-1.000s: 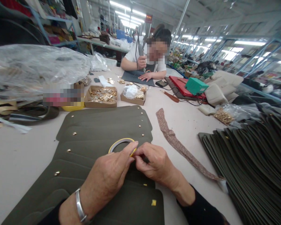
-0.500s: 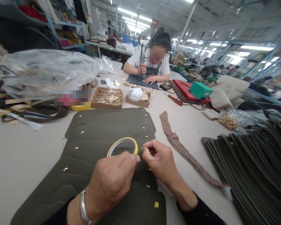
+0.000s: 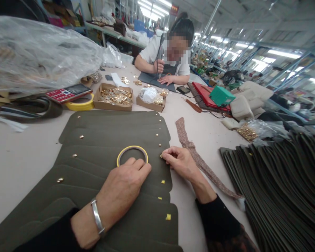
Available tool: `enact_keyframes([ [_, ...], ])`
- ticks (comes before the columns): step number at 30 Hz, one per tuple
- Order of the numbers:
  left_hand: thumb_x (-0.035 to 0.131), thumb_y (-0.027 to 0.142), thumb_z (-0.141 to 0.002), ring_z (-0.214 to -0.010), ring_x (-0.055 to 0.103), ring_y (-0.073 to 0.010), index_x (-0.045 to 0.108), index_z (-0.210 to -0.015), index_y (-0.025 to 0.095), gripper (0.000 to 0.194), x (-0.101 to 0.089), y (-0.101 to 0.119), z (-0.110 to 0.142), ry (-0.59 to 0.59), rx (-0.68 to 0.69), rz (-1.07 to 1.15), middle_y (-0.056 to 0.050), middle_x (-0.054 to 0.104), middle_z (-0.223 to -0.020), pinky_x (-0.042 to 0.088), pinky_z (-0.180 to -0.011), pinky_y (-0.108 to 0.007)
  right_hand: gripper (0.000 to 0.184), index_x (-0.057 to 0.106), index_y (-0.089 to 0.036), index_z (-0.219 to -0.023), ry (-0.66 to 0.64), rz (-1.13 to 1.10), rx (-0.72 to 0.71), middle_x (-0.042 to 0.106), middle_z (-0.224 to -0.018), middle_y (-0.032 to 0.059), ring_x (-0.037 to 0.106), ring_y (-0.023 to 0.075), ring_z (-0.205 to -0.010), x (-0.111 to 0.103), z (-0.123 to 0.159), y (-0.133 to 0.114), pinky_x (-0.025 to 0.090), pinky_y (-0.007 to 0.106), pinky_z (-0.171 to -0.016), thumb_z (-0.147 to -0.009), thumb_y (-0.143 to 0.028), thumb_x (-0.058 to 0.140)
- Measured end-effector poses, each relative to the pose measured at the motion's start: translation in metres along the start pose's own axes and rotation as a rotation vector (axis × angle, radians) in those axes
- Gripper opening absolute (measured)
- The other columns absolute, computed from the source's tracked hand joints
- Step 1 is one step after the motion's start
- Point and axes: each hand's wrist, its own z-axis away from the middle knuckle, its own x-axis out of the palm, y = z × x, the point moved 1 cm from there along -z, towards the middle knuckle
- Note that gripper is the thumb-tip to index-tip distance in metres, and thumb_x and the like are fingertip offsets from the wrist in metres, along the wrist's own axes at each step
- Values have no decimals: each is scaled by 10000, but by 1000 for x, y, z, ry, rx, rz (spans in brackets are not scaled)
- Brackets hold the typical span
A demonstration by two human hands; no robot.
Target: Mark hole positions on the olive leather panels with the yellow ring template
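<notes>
Olive-green panels [image 3: 105, 133] lie overlapped in front of me, with shiny gold studs [image 3: 75, 155] along their left and right edges. My left hand [image 3: 126, 185] is closed on the near rim of a roll of yellow tape [image 3: 121, 153], held over the panels. At the panels' right edge, my right hand [image 3: 180, 161] pinches thumb and finger at a tiny gold-yellow piece [image 3: 161, 156]; whether it is tape or a stud I cannot tell. Below it, small bits of yellow tape [image 3: 168, 217] stick to the panel edges.
Cardboard boxes of gold metal fittings [image 3: 114, 106] stand beyond the panels. A stack of olive panels [image 3: 273, 178] fills the right, near a brown speckled strip [image 3: 196, 154]. Opposite, a co-worker [image 3: 183, 70] holds a corded tool over dark material. A phone [image 3: 68, 92] rests on yellow tape at left.
The view has shifted, so the table appears lower left. My right hand has drawn slightly away from my left and now pinches at the panel edge. My left hand keeps the tape roll.
</notes>
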Motion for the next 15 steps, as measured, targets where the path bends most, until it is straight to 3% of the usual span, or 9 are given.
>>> enact_keyframes([
  [10, 484, 66, -869, -804, 552, -222, 577, -876, 209, 170, 5, 1, 1, -11, -12, 1, -29, 598, -865, 509, -654, -333, 108, 686, -176, -740, 40, 398, -205, 686, -663, -5, 609, 121, -602, 3, 0, -12, 427, 227, -602, -810, -167, 605],
  [12, 477, 62, -871, -808, 555, -221, 576, -875, 210, 178, 4, 1, 1, -16, -18, 1, -29, 599, -870, 510, -653, -331, 68, 680, -178, -851, 49, 415, -167, 650, -591, -29, 597, 126, -546, 0, 0, -10, 420, 231, -569, -800, -211, 649],
  [15, 481, 61, -869, -804, 556, -215, 576, -875, 210, 177, 2, 1, 1, -15, -25, -1, -28, 601, -873, 505, -645, -317, 262, 635, -165, -1012, 131, 367, -157, 630, -570, -43, 595, 136, -521, -8, 2, -8, 430, 236, -548, -787, -284, 698],
])
